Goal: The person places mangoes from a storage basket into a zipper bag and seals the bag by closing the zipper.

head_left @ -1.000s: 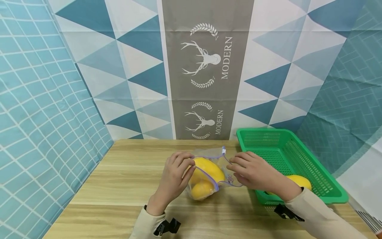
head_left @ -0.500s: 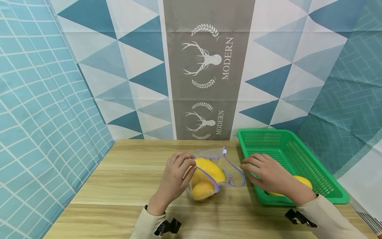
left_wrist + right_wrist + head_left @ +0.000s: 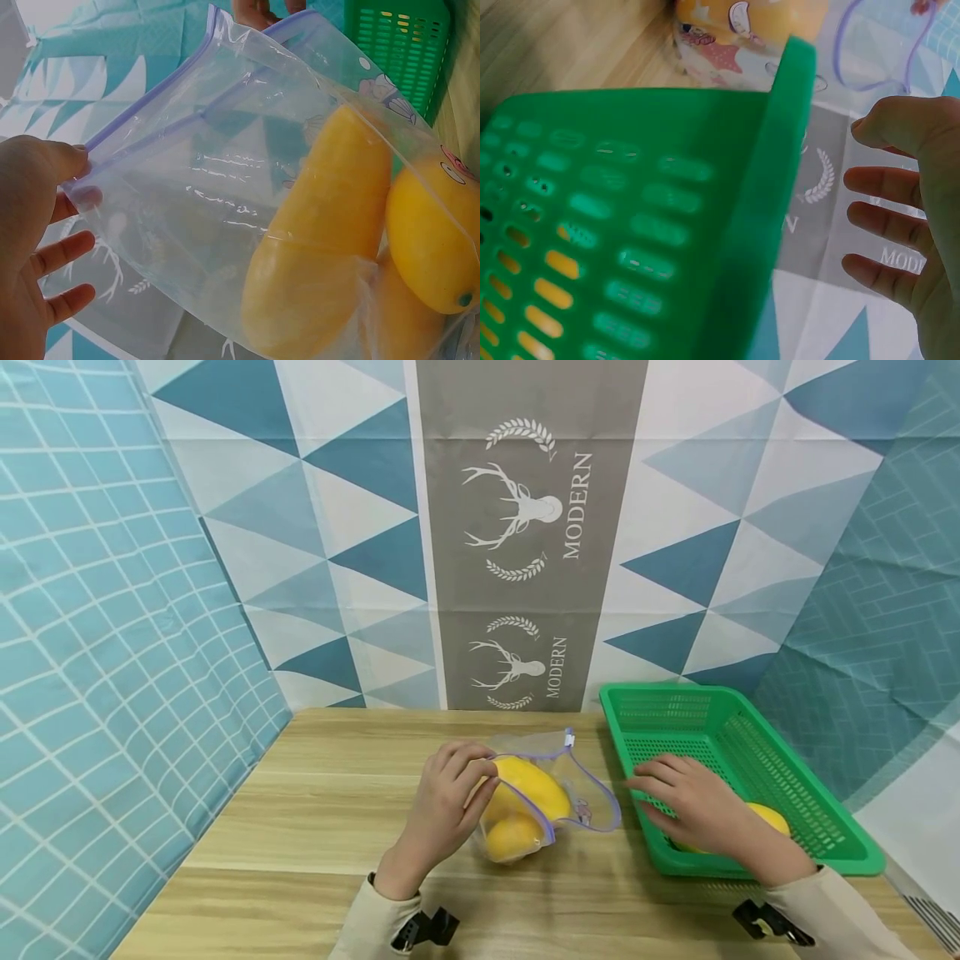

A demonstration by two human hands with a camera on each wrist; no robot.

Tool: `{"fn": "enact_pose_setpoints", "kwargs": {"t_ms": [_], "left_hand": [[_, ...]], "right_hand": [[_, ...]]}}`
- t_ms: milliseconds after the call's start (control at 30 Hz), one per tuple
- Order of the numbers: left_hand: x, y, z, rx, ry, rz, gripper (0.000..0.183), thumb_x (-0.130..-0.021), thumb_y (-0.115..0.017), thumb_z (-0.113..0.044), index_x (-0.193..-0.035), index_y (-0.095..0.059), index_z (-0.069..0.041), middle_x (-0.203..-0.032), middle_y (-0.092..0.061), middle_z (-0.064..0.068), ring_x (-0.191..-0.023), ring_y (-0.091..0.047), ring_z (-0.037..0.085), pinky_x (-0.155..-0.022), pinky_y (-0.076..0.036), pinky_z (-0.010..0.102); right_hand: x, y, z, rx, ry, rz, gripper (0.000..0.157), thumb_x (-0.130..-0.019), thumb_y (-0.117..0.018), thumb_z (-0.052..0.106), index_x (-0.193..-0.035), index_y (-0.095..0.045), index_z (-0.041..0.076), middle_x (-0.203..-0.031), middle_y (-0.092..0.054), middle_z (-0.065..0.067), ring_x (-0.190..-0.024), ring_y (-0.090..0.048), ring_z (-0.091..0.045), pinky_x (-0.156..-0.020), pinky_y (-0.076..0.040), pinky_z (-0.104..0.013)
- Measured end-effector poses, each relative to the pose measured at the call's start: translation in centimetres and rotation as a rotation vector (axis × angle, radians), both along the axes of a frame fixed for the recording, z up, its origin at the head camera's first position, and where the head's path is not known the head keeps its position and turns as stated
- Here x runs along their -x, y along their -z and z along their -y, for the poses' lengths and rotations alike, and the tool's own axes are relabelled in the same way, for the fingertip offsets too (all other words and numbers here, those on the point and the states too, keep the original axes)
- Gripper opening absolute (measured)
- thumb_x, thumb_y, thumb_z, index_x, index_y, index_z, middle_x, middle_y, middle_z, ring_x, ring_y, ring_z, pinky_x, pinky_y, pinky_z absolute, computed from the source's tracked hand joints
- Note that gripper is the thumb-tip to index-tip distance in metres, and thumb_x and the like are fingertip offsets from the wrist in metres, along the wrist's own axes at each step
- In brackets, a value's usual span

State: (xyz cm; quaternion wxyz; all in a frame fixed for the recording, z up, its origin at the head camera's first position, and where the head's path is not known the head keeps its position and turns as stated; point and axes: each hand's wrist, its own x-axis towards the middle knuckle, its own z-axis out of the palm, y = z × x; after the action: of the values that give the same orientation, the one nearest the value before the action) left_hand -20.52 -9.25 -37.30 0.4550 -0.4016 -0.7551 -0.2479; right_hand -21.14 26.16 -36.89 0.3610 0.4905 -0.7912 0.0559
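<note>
My left hand pinches the purple zip edge of a clear zip bag between thumb and forefinger, its other fingers spread apart. The bag's mouth gapes to the right. Inside lie a long yellow fruit and a rounder yellow fruit with a green tip; another yellow-orange shape is partly hidden behind them. My right hand is off the bag, over the left side of a green basket. Its fingers are parted and relaxed, with nothing in them. A yellow fruit in the basket is partly covered by that hand and forearm.
The perforated basket stands at the right end of the wooden table, its rim rising beside my right hand. A patterned cloth hangs behind the table, with blue tile-patterned cloth on the left.
My right hand has let go of the bag's right edge and moved right, over the basket. My left hand keeps its pinch on the bag, which stays in place with its mouth open.
</note>
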Motion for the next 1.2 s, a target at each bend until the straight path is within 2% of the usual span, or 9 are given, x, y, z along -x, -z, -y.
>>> {"fn": "enact_pose_setpoints", "kwargs": {"t_ms": [200,667,867,933,967,1000,1033,1100,1200], "left_hand": [[0.0,0.1,-0.1,0.000,0.001,0.006,0.024,-0.107,-0.046,-0.027,-0.094,-0.061,-0.012,-0.108,-0.063,0.005,-0.103,-0.057,0.027,-0.074,-0.044,0.042],[0.0,0.1,-0.1,0.005,0.007,0.015,0.025,-0.108,-0.046,-0.027,-0.095,-0.060,-0.013,-0.109,-0.063,0.005,-0.102,-0.056,0.026,-0.073,-0.043,0.040],[-0.1,0.1,-0.1,0.007,0.003,0.016,0.025,-0.108,-0.045,-0.027,-0.095,-0.061,-0.013,-0.109,-0.063,0.005,-0.103,-0.056,0.026,-0.073,-0.042,0.039],[-0.1,0.1,0.0,0.006,0.003,0.015,0.025,-0.108,-0.045,-0.027,-0.095,-0.060,-0.013,-0.109,-0.063,0.005,-0.103,-0.056,0.026,-0.073,-0.042,0.039],[-0.1,0.1,0.0,0.006,0.003,0.014,0.025,-0.108,-0.045,-0.027,-0.095,-0.060,-0.013,-0.109,-0.063,0.005,-0.103,-0.056,0.026,-0.073,-0.042,0.039],[-0.1,0.1,0.0,0.006,0.003,0.014,0.025,-0.108,-0.045,-0.027,-0.095,-0.060,-0.013,-0.109,-0.063,0.005,-0.103,-0.056,0.026,-0.073,-0.042,0.039],[-0.1,0.1,0.0,0.006,0.003,0.014,0.025,-0.108,-0.045,-0.027,-0.095,-0.060,-0.013,-0.109,-0.063,0.005,-0.103,-0.056,0.026,-0.073,-0.042,0.039],[-0.1,0.1,0.0,0.008,0.003,0.014,0.025,-0.108,-0.045,-0.028,-0.095,-0.060,-0.013,-0.109,-0.063,0.005,-0.103,-0.056,0.026,-0.073,-0.042,0.040],[-0.1,0.1,0.0,0.010,0.002,0.016,0.025,-0.108,-0.045,-0.028,-0.095,-0.060,-0.013,-0.109,-0.063,0.005,-0.104,-0.056,0.026,-0.074,-0.043,0.040]], "right_hand": [[-0.1,0.5,-1.0,0.024,0.011,0.017,0.045,-0.108,-0.036,0.037,-0.103,-0.071,0.009,-0.100,-0.066,-0.003,-0.087,-0.061,-0.022,-0.066,-0.052,-0.041],[-0.4,1.6,-3.5,-0.012,0.151,0.063,0.058,-0.106,-0.024,0.047,-0.105,-0.071,0.011,-0.099,-0.066,-0.001,-0.087,-0.061,-0.022,-0.064,-0.051,-0.041],[-0.3,2.1,-4.8,-0.045,0.192,0.130,0.063,-0.104,-0.022,0.052,-0.108,-0.070,0.012,-0.102,-0.066,-0.003,-0.089,-0.062,-0.024,-0.066,-0.053,-0.044],[-0.3,2.2,-5.4,-0.064,0.212,0.158,0.041,-0.103,-0.049,0.046,-0.109,-0.070,0.012,-0.103,-0.066,-0.003,-0.090,-0.062,-0.025,-0.066,-0.053,-0.044],[-0.3,2.3,-5.6,-0.072,0.223,0.172,0.031,-0.099,-0.062,0.040,-0.110,-0.070,0.012,-0.103,-0.066,-0.003,-0.090,-0.062,-0.025,-0.066,-0.053,-0.045],[-0.3,2.4,-5.8,-0.079,0.235,0.181,0.028,-0.091,-0.074,0.032,-0.110,-0.070,0.013,-0.104,-0.066,-0.003,-0.090,-0.062,-0.026,-0.067,-0.054,-0.045],[-0.3,2.5,-6.0,-0.086,0.249,0.188,0.032,-0.083,-0.082,0.024,-0.110,-0.070,0.013,-0.104,-0.066,-0.003,-0.091,-0.063,-0.026,-0.067,-0.054,-0.046],[-0.3,2.6,-6.3,-0.093,0.268,0.210,0.050,-0.064,-0.089,0.008,-0.110,-0.070,0.012,-0.103,-0.066,-0.004,-0.091,-0.063,-0.028,-0.067,-0.054,-0.047],[-0.4,2.7,-6.7,-0.097,0.295,0.236,0.047,-0.065,-0.088,0.008,-0.108,-0.070,0.011,-0.102,-0.066,-0.004,-0.090,-0.063,-0.028,-0.067,-0.053,-0.047]]}}
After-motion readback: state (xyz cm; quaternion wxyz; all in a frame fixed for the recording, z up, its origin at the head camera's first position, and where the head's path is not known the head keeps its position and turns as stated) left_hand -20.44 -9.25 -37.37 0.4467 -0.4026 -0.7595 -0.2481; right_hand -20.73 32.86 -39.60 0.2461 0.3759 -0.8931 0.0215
